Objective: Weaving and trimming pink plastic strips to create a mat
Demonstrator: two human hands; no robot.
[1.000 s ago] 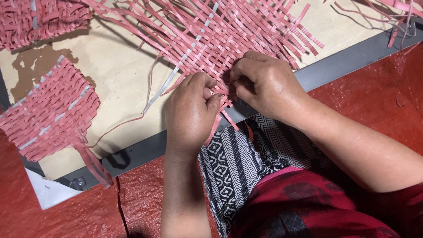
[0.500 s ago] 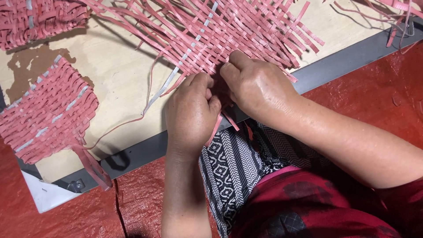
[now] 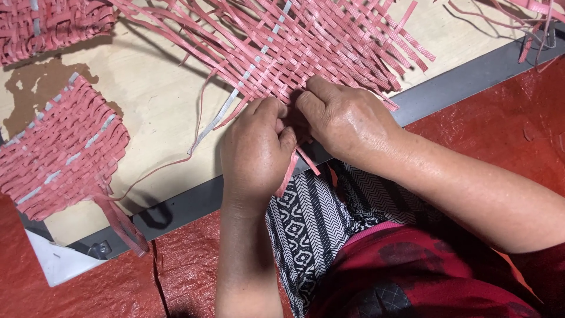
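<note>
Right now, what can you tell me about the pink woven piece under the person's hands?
The pink woven mat is made of flat, glossy strips that look like plastic, crossed over and under, with one pale grey strip running through it. Its edges are unfinished, with loose ends fanning out. It lies flat on a light wooden board. The left hand and right hand press on its near edge.

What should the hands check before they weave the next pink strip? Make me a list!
1. Left hand pinching pink plastic strips at the mat's near edge: ok.
2. Right hand pressing on the flat woven pink strip mat: ok.
3. Mat lying flat on the pale wooden board: ok.
4. Loose grey-white strip lying straight: ok.
5. Weave under the fingers tight: cannot tell, hidden.
</note>
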